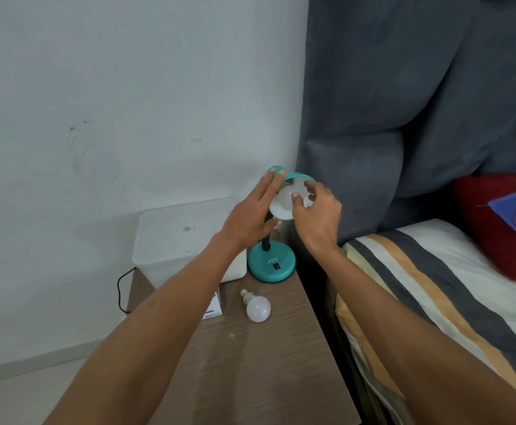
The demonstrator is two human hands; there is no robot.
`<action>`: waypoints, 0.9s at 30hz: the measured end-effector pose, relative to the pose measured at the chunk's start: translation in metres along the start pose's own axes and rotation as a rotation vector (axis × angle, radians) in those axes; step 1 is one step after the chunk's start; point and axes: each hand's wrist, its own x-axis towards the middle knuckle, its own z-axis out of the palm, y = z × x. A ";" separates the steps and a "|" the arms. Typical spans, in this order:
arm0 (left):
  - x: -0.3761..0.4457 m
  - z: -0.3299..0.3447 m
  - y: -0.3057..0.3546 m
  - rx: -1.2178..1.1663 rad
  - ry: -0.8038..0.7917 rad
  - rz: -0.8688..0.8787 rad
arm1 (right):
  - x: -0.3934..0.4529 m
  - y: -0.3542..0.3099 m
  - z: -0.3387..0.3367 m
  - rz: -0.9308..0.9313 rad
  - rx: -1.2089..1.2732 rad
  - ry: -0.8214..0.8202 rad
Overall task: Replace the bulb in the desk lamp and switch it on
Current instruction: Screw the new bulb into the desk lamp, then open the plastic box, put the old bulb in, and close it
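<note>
- Two bare hands up at the shade (296, 179) of a teal desk lamp (271, 261) on a wooden bedside table (266, 363).
- Left hand (250, 216) flat along the shade's left side, fingers stretched out and together, thumb tucked under the rim; steadying, not wrapped round.
- Right hand (316, 213) curled at the mouth of the shade, fingertips (294, 195) pinched on a white bulb (290, 197) sitting inside it.
- Cannot tell how deep that bulb sits in the socket; hidden by shade and fingers.
- Lamp not lit; shade tipped toward the camera, black neck (266, 240) running down to the round base.
- Black switch (277, 266) on the base, just below the raised letters ATN.
- Second white bulb (258, 307) lying loose on its side on the table, in front of the base, metal screw end pointing away toward the back left.
- Small carton (213, 311) just left of that loose bulb, partly hidden under the left forearm.
- White lidded box (186, 234) at the back of the table, beside the lamp base.
- Black cable (121, 289) looping off the table's left edge by the wall.
- Striped bed (434, 286) along the right, grey curtain (404, 102) behind.
</note>
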 end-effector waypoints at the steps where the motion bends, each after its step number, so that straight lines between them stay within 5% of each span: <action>1: -0.006 -0.002 0.001 -0.013 0.015 -0.034 | -0.003 -0.004 -0.003 -0.041 0.019 0.008; 11: -0.091 -0.055 -0.035 -0.084 0.178 -0.553 | -0.038 -0.053 0.044 -0.310 0.043 -0.244; 19: -0.155 -0.083 -0.120 -0.068 0.199 -0.815 | -0.047 -0.019 0.119 -0.136 -0.141 -0.501; 27: -0.168 -0.072 -0.156 -0.370 0.136 -0.939 | -0.031 0.002 0.152 0.006 -0.099 -0.689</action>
